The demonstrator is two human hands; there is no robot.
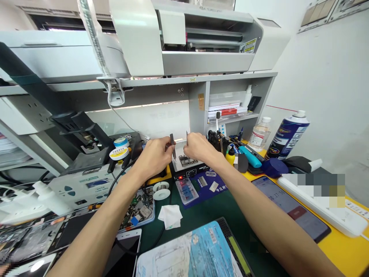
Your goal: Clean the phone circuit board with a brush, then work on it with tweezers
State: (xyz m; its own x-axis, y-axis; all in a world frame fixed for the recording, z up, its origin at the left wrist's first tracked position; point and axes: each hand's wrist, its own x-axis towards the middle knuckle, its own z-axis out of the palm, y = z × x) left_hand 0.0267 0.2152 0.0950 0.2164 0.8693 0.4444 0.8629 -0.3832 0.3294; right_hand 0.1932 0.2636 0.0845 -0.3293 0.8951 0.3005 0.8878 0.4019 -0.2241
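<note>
The circuit board [188,161] lay on the white plate [181,149]. Above the plate's left side, the left hand [158,156] pinched dark tweezers [172,143]; above its right, the right hand [199,146] gripped a mostly hidden thin tool [186,134]. Good work likely required braced wrists and light tip pressure. The board's long axis ran roughly left-right across the plate; its leading end was indeterminate.

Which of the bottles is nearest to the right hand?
The small yellow bottle, right of the right hand; the clear bottle and the blue spray can stand farther right.
</note>
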